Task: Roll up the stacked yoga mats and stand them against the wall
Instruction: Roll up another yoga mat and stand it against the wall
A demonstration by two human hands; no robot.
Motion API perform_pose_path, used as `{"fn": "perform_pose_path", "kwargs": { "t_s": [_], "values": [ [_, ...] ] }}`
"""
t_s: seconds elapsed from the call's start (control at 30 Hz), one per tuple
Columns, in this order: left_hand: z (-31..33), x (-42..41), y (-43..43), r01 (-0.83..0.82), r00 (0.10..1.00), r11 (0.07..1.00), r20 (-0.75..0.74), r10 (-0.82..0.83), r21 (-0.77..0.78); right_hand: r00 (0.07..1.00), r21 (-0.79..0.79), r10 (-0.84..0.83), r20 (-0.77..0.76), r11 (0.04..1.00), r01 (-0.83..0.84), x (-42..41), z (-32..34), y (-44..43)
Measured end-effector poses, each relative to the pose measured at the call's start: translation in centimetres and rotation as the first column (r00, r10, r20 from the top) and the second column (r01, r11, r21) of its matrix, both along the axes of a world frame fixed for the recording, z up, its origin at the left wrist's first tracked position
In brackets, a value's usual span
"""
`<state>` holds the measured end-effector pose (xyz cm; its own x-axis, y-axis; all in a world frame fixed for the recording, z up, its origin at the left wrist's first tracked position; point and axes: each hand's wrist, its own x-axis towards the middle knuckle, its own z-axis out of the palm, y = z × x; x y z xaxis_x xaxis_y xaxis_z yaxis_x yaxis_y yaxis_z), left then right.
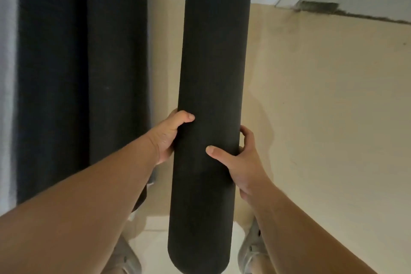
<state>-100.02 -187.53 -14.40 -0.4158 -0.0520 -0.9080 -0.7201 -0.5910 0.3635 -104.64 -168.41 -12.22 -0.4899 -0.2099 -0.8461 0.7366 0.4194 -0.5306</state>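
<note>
Between both hands, a rolled black foam yoga mat [211,95] is held upright in front of the beige wall [322,107]. Its left side is gripped by the left hand [169,138] and its right side by the right hand [242,162], each thumb laid across the front. Just to the left, two more dark rolled mats [115,62] are stood side by side at the wall. Below, pale floor tiles [155,229] and grey shoes [251,249] are seen

Indoor room: beige wall [311,95], rolled mats [213,62].
</note>
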Motion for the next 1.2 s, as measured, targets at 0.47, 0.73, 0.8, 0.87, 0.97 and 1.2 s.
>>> {"fn": "perform_pose_path", "kwargs": {
  "t_s": [0.47,0.73,0.8,0.87,0.97,1.2],
  "values": [
    [-1.9,0.3,-0.5,0.276,0.961,0.642,0.216,-0.172,-0.715,0.994,0.099,0.068,-0.086,0.993,-0.059,0.0,-6.1,-6.0],
    [-2.5,2.8,0.7,0.217,0.976,0.770,0.136,-0.169,-0.600,1.000,-0.020,0.025,-0.009,0.999,-0.025,-1.6,-6.2,-5.8],
    [-2.3,2.6,-0.2,0.116,0.993,0.855,0.064,-0.097,-0.505,0.995,-0.027,0.029,-0.091,0.999,-0.031,-1.7,-6.1,-6.4],
    [-2.0,1.9,-1.5,0.007,1.000,0.912,-0.010,-0.012,-0.411,0.985,-0.021,0.063,-0.158,0.998,-0.067,-2.3,-5.9,-7.3],
    [-1.3,0.0,-4.3,0.242,0.970,0.793,0.151,-0.190,-0.559,0.956,0.070,0.215,-0.199,0.976,-0.205,-3.0,-5.3,-10.2],
    [2.4,2.2,-4.2,0.451,0.711,0.040,0.332,-0.619,-0.891,0.847,0.426,0.506,-0.163,0.810,-0.403,-1.3,-5.5,-14.7]
  ]
}}
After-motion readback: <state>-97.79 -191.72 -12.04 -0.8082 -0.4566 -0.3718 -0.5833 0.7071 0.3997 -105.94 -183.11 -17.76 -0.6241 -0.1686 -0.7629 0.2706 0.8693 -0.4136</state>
